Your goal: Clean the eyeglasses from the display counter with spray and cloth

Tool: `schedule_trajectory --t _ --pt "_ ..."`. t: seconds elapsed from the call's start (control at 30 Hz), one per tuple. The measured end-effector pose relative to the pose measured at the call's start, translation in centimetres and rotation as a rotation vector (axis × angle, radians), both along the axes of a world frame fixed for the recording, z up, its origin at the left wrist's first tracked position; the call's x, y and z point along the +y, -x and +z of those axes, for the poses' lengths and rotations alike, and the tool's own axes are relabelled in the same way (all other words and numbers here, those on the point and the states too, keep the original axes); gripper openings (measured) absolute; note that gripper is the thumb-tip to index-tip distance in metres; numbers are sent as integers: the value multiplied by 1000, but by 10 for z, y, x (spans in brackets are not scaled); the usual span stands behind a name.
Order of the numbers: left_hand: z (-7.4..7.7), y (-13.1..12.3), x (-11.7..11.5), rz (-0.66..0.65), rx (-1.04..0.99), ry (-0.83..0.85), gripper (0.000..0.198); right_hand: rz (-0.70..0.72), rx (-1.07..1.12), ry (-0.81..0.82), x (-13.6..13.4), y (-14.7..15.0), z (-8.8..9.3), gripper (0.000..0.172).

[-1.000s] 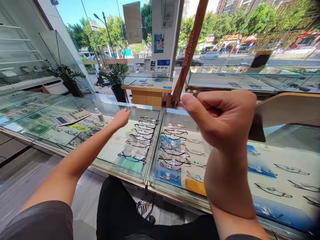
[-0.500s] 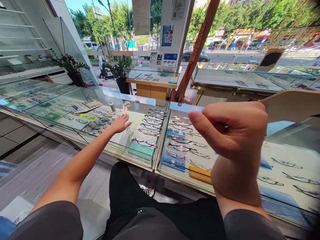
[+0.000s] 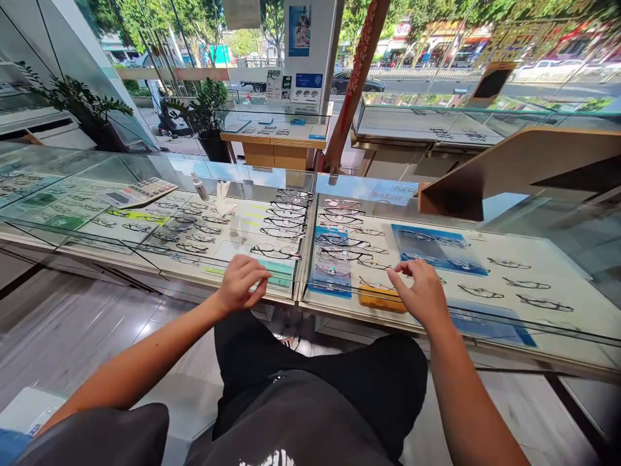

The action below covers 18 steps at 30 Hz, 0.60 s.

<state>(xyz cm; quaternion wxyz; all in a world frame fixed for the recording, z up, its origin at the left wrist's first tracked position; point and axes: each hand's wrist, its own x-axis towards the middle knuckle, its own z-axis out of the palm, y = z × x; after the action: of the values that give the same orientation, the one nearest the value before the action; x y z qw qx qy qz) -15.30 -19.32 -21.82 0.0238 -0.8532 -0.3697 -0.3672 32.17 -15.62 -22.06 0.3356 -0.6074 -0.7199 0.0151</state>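
Observation:
My left hand (image 3: pixel 242 283) hovers at the front edge of the glass display counter (image 3: pixel 305 285), its fingers loosely bent and apart, with nothing visible in them. Near it, a pair of eyeglasses (image 3: pixel 274 251) lies beneath the glass above a green sheet (image 3: pixel 279 273). My right hand (image 3: pixel 423 294) is over the counter's right section, thumb and fingers apart and holding nothing I can see. Just left of it, under the glass, lies a yellow glasses case (image 3: pixel 381 299). Several more eyeglasses fill both sections.
On the counter's left part are a calculator (image 3: pixel 140 192), a small bottle (image 3: pixel 199 188) and a crumpled white cloth (image 3: pixel 224 199). A wooden stand (image 3: pixel 451 194) rises at the right. Behind are potted plants (image 3: pixel 208 110), another display table (image 3: pixel 274 137) and street windows.
My left hand has drawn back from beside the cloth to the counter's front edge. My right hand, a raised fist close to the camera before, has lowered and loosened. The view has tilted down.

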Motion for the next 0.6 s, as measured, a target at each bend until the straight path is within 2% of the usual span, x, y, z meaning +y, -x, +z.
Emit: schedule_trajectory --t 0.03,0.07,0.1,0.13,0.17,0.2,0.27,0.33,0.47,0.6 --pt "-19 -11 -16 -101 -7 142 11 -56 -7 -35 -1 -2 -12 28" --pt "-40 -22 -29 -155 -30 356 10 -106 -21 -62 0 -2 -21 27" --pt "-61 -32 -40 -148 -101 611 13 -144 -36 -78 1 -1 -26 27" --pt "-81 -40 -47 -80 -236 900 17 -172 -51 -86 2 0 -29 27" --pt "-100 -47 -51 74 -465 1204 23 -187 -63 -84 4 1 -30 27" --pt "-116 -51 -53 296 -756 1459 25 -193 -72 -78 6 3 -30 26" --pt "-140 -49 -48 493 -922 1583 34 -195 -83 -66 9 4 -29 25" --pt "-153 -36 -38 622 -1044 1617 39 -191 -91 -60 11 4 -27 24" --pt "-161 4 -16 782 -1265 1557 33 -175 -101 -60 10 6 -24 24" --pt "-167 27 -8 822 -1388 1483 36 -152 -95 -67 7 10 -22 24"
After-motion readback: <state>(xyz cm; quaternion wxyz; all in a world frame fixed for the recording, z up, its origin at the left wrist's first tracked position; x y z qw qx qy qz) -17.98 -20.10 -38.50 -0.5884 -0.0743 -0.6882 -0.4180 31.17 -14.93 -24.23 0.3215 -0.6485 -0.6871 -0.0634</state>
